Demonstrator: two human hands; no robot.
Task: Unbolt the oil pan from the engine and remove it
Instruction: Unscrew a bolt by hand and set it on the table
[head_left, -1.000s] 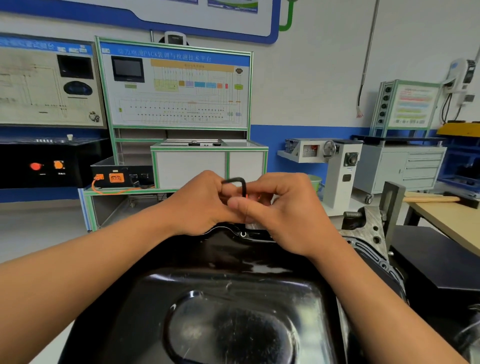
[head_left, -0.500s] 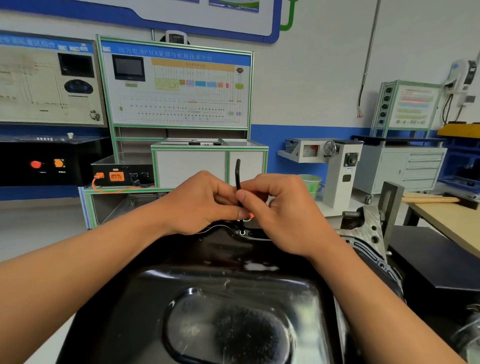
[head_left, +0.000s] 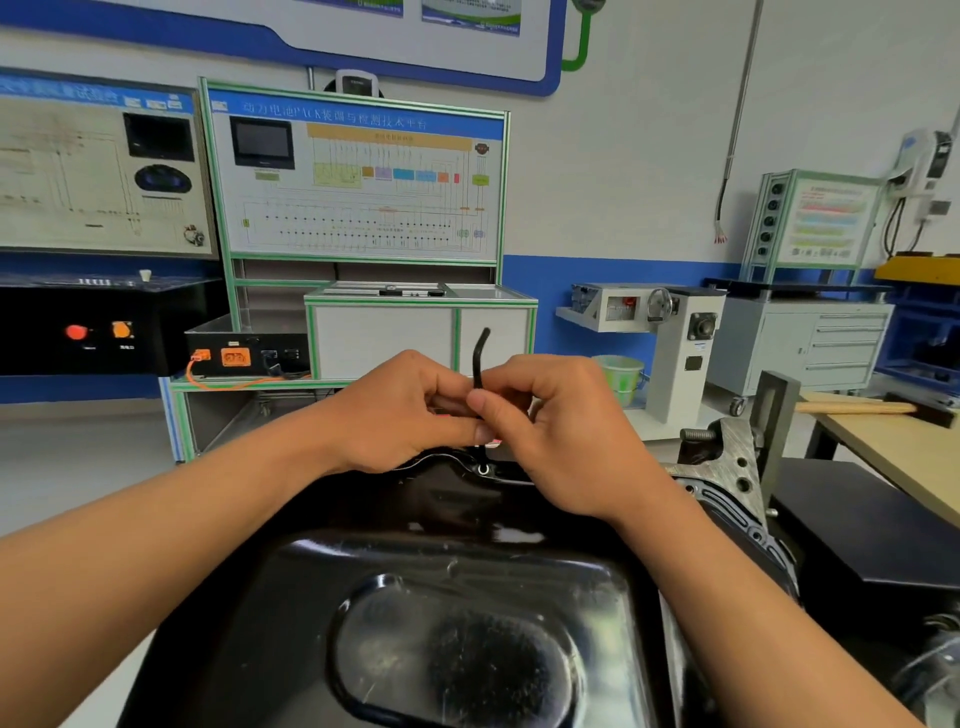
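Nearest the camera, the glossy black oil pan (head_left: 467, 597) filled the 6 o'clock part of the view, its domed sump facing up. It lay on the engine (head_left: 727, 467), whose grey machined face showed at the pan's 3 o'clock side. Two bare forearms reached across the pan from 7 and 5 o'clock and met at its far rim.

There the left hand (head_left: 405, 415) and the right hand (head_left: 561, 431) were both curled, pinching a black hex key (head_left: 479, 358) between thumbs and fingers. The key stood nearly upright, its bent top leaning toward 1 o'clock above the knuckles. Its lower end met a bolt (head_left: 483, 469) in the pan's far flange, at 12 o'clock of the pan.

Further off, at 3 o'clock, lay a wooden table (head_left: 883, 441). A green bucket (head_left: 621, 374) stood just beyond the right hand, beside a white stand (head_left: 680, 353) carrying a handwheel. Behind the hands at 12 o'clock was a white cabinet (head_left: 384, 332), with a black box (head_left: 244, 356) with orange sockets at its 9 o'clock side. Above them rose a green-framed wiring panel (head_left: 358, 182) against the wall
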